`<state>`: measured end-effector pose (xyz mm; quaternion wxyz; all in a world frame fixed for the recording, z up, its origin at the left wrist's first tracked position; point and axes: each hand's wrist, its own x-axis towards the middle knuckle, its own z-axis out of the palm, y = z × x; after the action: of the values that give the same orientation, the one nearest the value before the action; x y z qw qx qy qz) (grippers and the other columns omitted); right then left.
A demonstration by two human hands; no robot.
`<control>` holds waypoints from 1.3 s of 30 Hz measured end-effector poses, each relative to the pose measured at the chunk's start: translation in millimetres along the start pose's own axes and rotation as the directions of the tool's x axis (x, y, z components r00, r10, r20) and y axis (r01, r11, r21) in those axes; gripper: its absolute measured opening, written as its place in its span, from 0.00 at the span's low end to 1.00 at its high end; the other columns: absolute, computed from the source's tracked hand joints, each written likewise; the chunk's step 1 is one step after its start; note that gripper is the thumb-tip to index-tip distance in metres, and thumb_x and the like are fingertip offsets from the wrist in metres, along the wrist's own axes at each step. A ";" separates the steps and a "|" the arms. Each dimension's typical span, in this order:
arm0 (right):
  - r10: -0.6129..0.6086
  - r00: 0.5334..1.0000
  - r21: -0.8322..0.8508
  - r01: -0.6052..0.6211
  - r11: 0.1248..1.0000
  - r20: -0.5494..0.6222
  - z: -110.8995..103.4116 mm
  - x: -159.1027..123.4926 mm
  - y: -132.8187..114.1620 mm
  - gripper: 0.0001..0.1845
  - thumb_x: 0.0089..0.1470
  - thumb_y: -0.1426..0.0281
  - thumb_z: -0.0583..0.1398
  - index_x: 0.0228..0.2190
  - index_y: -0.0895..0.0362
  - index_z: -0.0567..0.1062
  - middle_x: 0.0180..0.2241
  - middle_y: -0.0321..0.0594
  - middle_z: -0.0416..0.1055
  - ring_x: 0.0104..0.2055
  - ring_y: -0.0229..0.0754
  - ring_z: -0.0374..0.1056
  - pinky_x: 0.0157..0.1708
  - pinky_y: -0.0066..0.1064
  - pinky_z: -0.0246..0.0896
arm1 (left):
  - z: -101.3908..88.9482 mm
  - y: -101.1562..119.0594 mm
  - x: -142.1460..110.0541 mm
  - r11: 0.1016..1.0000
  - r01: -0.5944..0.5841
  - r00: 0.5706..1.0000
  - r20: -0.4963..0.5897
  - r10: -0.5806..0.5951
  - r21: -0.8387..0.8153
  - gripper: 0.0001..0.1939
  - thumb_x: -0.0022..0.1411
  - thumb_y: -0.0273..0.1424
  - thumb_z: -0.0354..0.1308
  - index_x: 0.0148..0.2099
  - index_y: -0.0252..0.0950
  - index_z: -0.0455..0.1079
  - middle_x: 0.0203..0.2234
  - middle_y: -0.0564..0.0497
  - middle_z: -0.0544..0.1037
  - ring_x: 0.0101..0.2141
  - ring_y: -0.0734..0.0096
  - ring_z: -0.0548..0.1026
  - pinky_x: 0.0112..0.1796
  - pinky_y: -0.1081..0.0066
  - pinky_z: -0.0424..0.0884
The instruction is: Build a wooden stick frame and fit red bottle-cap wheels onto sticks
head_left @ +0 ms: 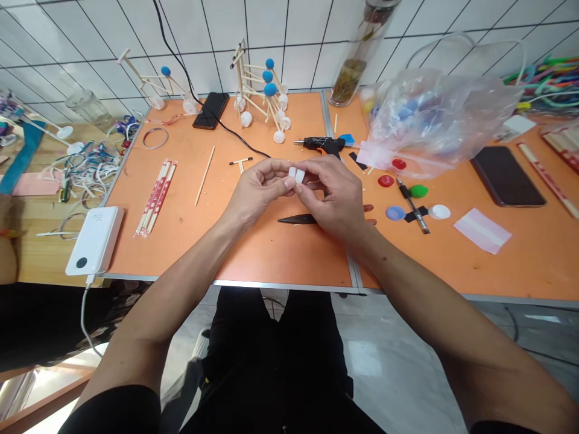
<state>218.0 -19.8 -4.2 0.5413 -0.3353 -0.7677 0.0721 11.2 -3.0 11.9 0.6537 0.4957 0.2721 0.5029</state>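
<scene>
White tiles (298,21) cover the wall beyond the hands, and an orange table (253,259) spreads out beneath them. The left hand (262,190) and the right hand (337,196) meet above the table, thumbs and fingers pinched close on a small white piece (300,175) that sits between the two sets of fingertips. It shows two pale faces with a narrow gap, and whether it is one piece or two cannot be told.

Just beyond the grip, a black glue gun (316,143) lies with its nozzle to the left. Nearer the body than the grip, a pointed black tool (294,219) shows from under the right hand, tip to the left. Farther beyond the grip stands a stick model (270,90) with blue and white balls, and to its left lies a black phone (211,110).

Left of the grip comes a lone stick (205,175), then some wrapped chopsticks (156,196), and, farthest out at the table's edge, a white power bank (93,241). Right of the grip, coloured caps (386,181) lie around a pen (409,199), with a puffed clear plastic bag (443,120) beyond them.
</scene>
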 end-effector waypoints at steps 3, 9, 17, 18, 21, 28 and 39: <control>-0.019 1.000 0.012 0.019 1.000 0.001 -1.2 0.2 0.8 0.16 0.79 0.57 0.66 0.62 0.44 0.88 0.50 0.44 0.87 0.48 0.53 0.83 0.45 0.47 0.88 | -0.2 1.6 -0.6 1.000 0.006 1.000 -0.011 -0.006 0.010 0.26 0.52 0.45 0.93 0.46 0.40 0.89 0.40 0.51 0.91 0.39 0.74 0.87 0.44 0.74 0.85; -0.006 1.000 0.034 0.005 0.999 0.021 -2.3 -0.2 3.1 0.17 0.79 0.58 0.67 0.63 0.43 0.88 0.50 0.44 0.87 0.50 0.53 0.84 0.51 0.51 0.87 | -2.9 0.3 -1.3 0.998 -0.018 1.000 -0.020 0.019 0.057 0.25 0.54 0.46 0.91 0.48 0.40 0.91 0.43 0.48 0.93 0.42 0.71 0.89 0.46 0.72 0.85; -0.012 1.000 0.024 0.011 1.000 0.026 -1.6 -0.2 4.2 0.17 0.80 0.60 0.66 0.63 0.44 0.89 0.48 0.44 0.86 0.49 0.53 0.83 0.51 0.50 0.84 | -3.5 -2.6 -2.2 0.991 -0.045 0.998 -0.041 0.051 0.124 0.26 0.55 0.49 0.90 0.50 0.40 0.92 0.47 0.45 0.94 0.45 0.64 0.91 0.51 0.65 0.87; -0.015 1.000 0.024 0.015 1.000 0.020 -1.4 -0.3 4.3 0.17 0.80 0.60 0.67 0.63 0.44 0.89 0.47 0.44 0.86 0.49 0.53 0.83 0.51 0.50 0.84 | -3.3 -2.7 -2.2 0.992 -0.041 0.998 -0.044 0.047 0.118 0.26 0.55 0.49 0.91 0.49 0.40 0.92 0.46 0.45 0.94 0.45 0.65 0.91 0.50 0.65 0.87; 0.002 1.000 0.024 -0.003 1.000 0.022 -1.2 -0.1 4.2 0.17 0.80 0.58 0.67 0.62 0.43 0.89 0.47 0.44 0.87 0.49 0.53 0.83 0.52 0.51 0.84 | -3.5 -3.5 -1.5 0.997 -0.018 0.998 -0.053 0.022 0.073 0.26 0.53 0.49 0.91 0.48 0.41 0.92 0.44 0.47 0.94 0.42 0.67 0.90 0.49 0.67 0.87; 0.078 0.996 0.047 -0.080 0.996 0.037 -2.5 2.5 0.6 0.19 0.80 0.50 0.65 0.59 0.43 0.90 0.48 0.44 0.87 0.49 0.55 0.83 0.52 0.53 0.84 | -3.5 -3.1 -1.1 0.999 0.046 0.997 -0.069 -0.047 -0.006 0.26 0.51 0.47 0.93 0.47 0.42 0.92 0.42 0.49 0.94 0.41 0.69 0.90 0.51 0.67 0.88; 0.103 0.994 0.036 -0.104 0.994 0.025 0.3 2.9 -1.3 0.20 0.80 0.47 0.64 0.57 0.43 0.90 0.48 0.44 0.88 0.49 0.56 0.83 0.52 0.53 0.83 | -2.3 -6.3 -1.3 0.999 0.046 0.994 -0.096 -0.045 0.015 0.28 0.50 0.48 0.93 0.47 0.41 0.92 0.43 0.47 0.94 0.42 0.67 0.91 0.51 0.66 0.87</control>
<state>216.7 -19.0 -1.5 0.5340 -0.3638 -0.7541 0.1181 11.3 -3.4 5.1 0.6468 0.4704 0.3187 0.5087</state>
